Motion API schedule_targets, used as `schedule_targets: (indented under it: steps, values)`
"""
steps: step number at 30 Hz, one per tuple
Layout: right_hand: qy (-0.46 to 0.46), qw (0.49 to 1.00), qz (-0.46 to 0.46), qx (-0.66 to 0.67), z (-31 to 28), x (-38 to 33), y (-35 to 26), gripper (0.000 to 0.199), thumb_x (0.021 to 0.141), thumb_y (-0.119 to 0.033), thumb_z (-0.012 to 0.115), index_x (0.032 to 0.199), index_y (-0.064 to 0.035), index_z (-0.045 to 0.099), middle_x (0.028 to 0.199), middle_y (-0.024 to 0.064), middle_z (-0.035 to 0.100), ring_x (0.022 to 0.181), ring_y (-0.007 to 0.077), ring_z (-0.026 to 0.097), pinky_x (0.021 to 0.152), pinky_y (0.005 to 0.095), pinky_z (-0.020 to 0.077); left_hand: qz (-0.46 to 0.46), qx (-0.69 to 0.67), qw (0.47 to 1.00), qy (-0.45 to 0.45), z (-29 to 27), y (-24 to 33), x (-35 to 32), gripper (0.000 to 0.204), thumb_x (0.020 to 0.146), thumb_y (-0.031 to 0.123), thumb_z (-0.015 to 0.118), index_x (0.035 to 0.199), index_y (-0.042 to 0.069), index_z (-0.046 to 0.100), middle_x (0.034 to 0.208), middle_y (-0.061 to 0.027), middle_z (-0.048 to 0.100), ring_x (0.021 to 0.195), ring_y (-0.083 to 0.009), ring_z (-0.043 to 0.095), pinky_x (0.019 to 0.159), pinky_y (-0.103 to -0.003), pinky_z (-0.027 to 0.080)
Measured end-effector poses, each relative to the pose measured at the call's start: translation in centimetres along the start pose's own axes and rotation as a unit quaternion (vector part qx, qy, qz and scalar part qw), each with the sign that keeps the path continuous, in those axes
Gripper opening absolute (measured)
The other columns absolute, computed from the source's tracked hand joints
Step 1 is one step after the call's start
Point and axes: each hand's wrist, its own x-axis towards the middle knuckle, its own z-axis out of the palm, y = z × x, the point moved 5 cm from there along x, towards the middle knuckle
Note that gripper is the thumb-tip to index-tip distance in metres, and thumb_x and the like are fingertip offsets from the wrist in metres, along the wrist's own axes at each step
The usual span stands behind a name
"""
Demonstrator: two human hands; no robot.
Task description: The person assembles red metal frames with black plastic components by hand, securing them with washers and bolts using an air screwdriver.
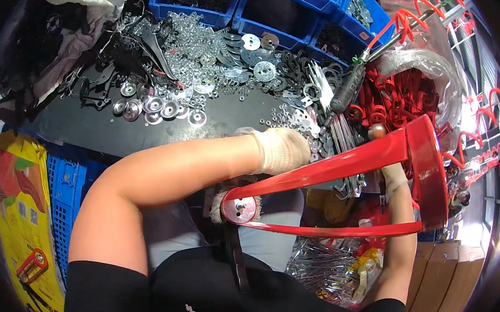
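A red caulking gun frame (321, 174) stretches across in front of me, its round end toward the right. At its narrow left end sits a metal disc (241, 209), and a black lever (235, 255) hangs below it over my lap. My right hand (393, 176), in a pale glove, is mostly hidden behind the frame's upper bar; a rounded fingertip shows above it, and the hand appears closed on the bar. In a white knitted glove, my left hand (286, 150) reaches over the bench edge, fingers curled down among small metal parts (306, 120). What they hold is hidden.
Springs, discs (168, 108) and black levers cover the dark bench (123, 127). Blue bins (275, 15) stand behind. A black power screwdriver (349, 88) hangs over metal rods (344, 135), beside a bag of red parts (396, 96). More rods (321, 267) lie below right.
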Motion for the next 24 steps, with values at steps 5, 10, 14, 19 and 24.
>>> schedule_targets:
  steps: [5,10,14,19,24]
  values:
    - [0.037,0.970,0.004,0.238,10.5,-14.0,-12.1,0.016,0.068,-0.015,0.057,0.083,-0.0078,0.058,0.061,0.0014,0.050,0.049,0.0107,0.042,0.053,0.0275,0.0449,0.008,0.289,0.944,0.161,-0.4,16.8,-7.2,0.022,0.076,0.014,0.061,0.093,0.001,0.068,0.077,-0.0180,0.066,0.071,-0.0288,0.066,0.067,-0.035,0.052]
    - [-0.088,0.964,0.044,0.247,16.4,-20.8,-12.9,0.062,0.068,-0.028,0.065,0.124,-0.0062,0.049,0.090,0.0093,0.061,0.069,0.0181,0.060,0.060,0.0311,0.0519,-0.010,-0.297,0.938,0.177,0.7,16.7,-12.1,0.022,0.083,0.005,0.060,0.104,-0.003,0.060,0.091,-0.0085,0.063,0.077,-0.0144,0.062,0.073,-0.025,0.050]
    - [-0.214,0.926,0.001,0.311,18.3,-20.6,-11.9,0.050,0.091,-0.030,0.058,0.129,-0.0005,0.044,0.096,0.0110,0.064,0.082,0.0191,0.062,0.078,0.0319,0.0515,0.052,-0.401,0.899,0.168,1.2,16.8,-14.4,0.025,0.086,0.011,0.063,0.108,0.000,0.057,0.090,-0.0080,0.060,0.074,-0.0134,0.062,0.072,-0.026,0.051]
    - [-0.222,0.934,-0.079,0.268,19.1,-21.1,-13.6,0.057,0.079,-0.033,0.071,0.123,-0.0036,0.050,0.091,0.0094,0.065,0.079,0.0155,0.061,0.068,0.0288,0.0504,0.037,-0.357,0.905,0.230,1.6,16.9,-16.0,0.035,0.085,0.022,0.069,0.110,0.000,0.057,0.088,-0.0082,0.060,0.070,-0.0128,0.061,0.057,-0.023,0.048]
    - [-0.207,0.953,-0.032,0.219,18.8,-21.5,-13.1,0.056,0.077,-0.035,0.073,0.121,-0.0058,0.054,0.089,0.0069,0.065,0.079,0.0151,0.062,0.067,0.0295,0.0502,-0.007,-0.250,0.929,0.274,1.6,18.7,-16.3,0.025,0.087,0.018,0.065,0.102,-0.001,0.060,0.077,-0.0055,0.060,0.063,-0.0109,0.058,0.054,-0.022,0.047]
